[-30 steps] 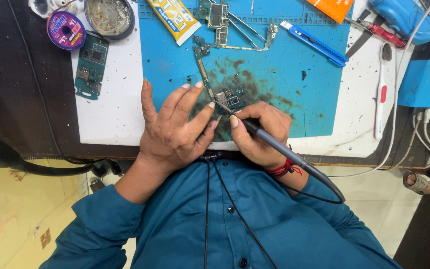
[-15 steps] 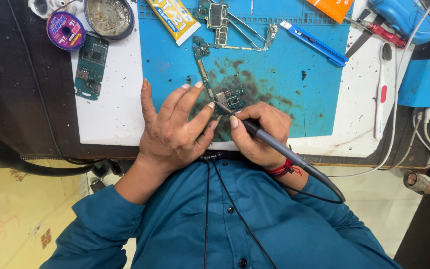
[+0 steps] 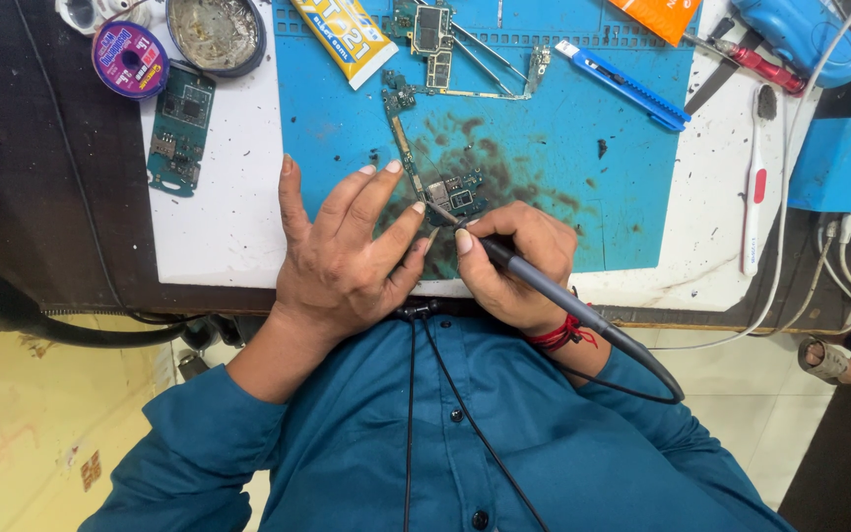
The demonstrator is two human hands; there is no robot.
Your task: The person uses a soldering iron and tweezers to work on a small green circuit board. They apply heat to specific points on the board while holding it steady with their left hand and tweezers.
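**Soldering tip on a small board, left hand steadying**

Nearest, the right hand [image 3: 514, 261] is closed in a pen grip around a grey soldering iron [image 3: 544, 286], its tip resting on the small circuit board [image 3: 453, 194] on the stained blue mat [image 3: 583, 148]. The left hand [image 3: 342, 261] lies flat with fingers spread, its fingertips pinning the board's near edge. Doing this well likely means a light, steady tip and a still board. Farther back lie a green circuit board [image 3: 179, 128], a round purple spool [image 3: 130, 59] with a printed label, a yellow tube [image 3: 347, 34] with blue lettering, and an orange packet [image 3: 664, 15] at the far edge.
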